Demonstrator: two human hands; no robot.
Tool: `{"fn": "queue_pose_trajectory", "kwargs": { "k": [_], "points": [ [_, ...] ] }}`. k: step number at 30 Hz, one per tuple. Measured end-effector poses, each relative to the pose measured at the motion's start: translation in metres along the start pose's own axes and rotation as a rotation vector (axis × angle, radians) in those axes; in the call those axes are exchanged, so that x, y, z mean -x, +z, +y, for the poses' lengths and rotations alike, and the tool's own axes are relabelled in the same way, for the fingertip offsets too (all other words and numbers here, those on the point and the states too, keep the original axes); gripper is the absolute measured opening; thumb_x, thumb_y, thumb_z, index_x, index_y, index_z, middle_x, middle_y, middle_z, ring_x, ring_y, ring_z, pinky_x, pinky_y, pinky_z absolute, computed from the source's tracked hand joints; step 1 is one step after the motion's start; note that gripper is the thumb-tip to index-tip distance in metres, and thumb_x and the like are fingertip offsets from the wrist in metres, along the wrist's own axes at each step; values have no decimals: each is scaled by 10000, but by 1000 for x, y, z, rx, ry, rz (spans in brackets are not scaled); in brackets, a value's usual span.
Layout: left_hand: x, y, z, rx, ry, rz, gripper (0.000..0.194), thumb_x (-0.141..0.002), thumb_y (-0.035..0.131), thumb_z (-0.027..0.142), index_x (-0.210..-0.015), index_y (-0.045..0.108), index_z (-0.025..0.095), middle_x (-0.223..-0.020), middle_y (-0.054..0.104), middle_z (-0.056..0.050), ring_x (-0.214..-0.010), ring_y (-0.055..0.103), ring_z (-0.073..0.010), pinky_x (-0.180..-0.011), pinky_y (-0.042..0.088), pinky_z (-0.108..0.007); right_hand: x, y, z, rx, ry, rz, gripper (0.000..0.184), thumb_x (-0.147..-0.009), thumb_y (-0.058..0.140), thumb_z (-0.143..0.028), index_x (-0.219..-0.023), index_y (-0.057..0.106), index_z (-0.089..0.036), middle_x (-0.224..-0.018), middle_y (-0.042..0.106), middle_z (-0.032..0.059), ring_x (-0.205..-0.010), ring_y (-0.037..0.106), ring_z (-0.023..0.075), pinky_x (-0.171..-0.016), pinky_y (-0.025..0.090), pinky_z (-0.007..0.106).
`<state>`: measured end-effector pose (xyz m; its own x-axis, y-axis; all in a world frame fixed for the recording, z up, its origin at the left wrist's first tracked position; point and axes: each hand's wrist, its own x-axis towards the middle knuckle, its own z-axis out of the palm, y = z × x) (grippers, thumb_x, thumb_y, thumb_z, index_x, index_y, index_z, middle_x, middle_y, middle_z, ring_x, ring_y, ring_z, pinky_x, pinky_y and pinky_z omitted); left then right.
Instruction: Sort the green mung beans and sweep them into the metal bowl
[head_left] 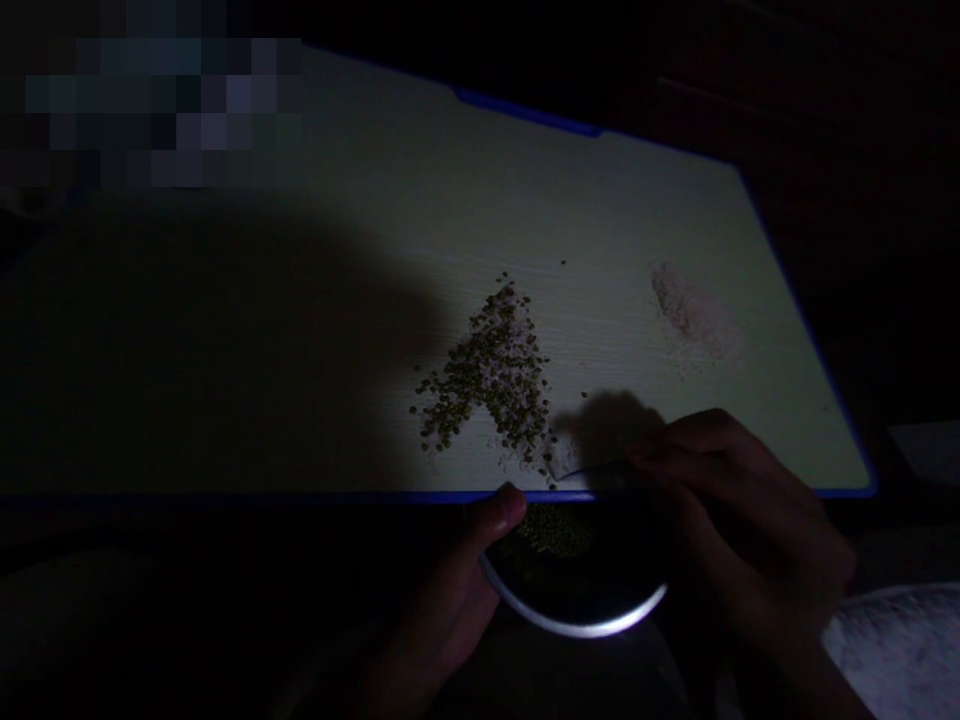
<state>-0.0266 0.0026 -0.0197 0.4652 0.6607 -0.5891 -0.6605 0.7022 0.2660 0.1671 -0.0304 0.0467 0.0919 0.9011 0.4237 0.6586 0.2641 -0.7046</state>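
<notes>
A pale cutting board with a blue rim (525,200) fills most of the view, and a heap of small olive-green seeds (491,370) lies on it near the front edge. To the right sits a thin smear of pinkish powder (694,315). My right hand (735,500) pinches a thin pale scraper or blade (592,472), whose tip lies at the foot of the heap. Below the board's edge, my left hand (457,580) holds a round bowl (577,625) with its thumb on the rim. More seeds (555,530) lie in the bowl, which is mostly dark.
The room is very dark, and a broad shadow covers the board's left half. A rumpled pale cloth (900,650) lies at the lower right, beyond my right hand. A pale patch (922,450) shows past the board's right corner. The top left corner is blurred.
</notes>
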Motion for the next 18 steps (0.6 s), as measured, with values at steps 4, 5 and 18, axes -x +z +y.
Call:
{"fn": "queue_pose_trajectory", "kwargs": {
  "k": [4, 5, 18],
  "points": [
    [-1, -5, -3, 34, -23, 3, 770, -851, 802, 193, -1561, 526, 307, -1350, 793, -57, -1431, 589, -322, -1251, 390, -496, -2, 1, -1, 32, -11, -18, 333, -915, 655, -18, -1156, 771, -216, -1043, 704, 48, -948, 673, 194, -713, 511, 342],
    [-2, -7, -4, 42, -26, 9, 777, -854, 800, 197, -1568, 516, 316, -1345, 795, -53, -1425, 594, -322, -1250, 391, -496, -3, 1, -1, 26, -19, -13, 332, -912, 654, -16, -1152, 771, -214, -1042, 707, 49, -946, 675, 198, -710, 513, 344],
    [0, -4, -2, 19, 11, -26, 754, -866, 790, 186, -1560, 531, 327, -1271, 826, -32, -1402, 618, -306, -1238, 412, -477, -4, 4, -2, 58, -44, 34, 327, -899, 678, 1, -1138, 763, -205, -1041, 728, 34, -940, 682, 178, -723, 526, 331]
  ]
}}
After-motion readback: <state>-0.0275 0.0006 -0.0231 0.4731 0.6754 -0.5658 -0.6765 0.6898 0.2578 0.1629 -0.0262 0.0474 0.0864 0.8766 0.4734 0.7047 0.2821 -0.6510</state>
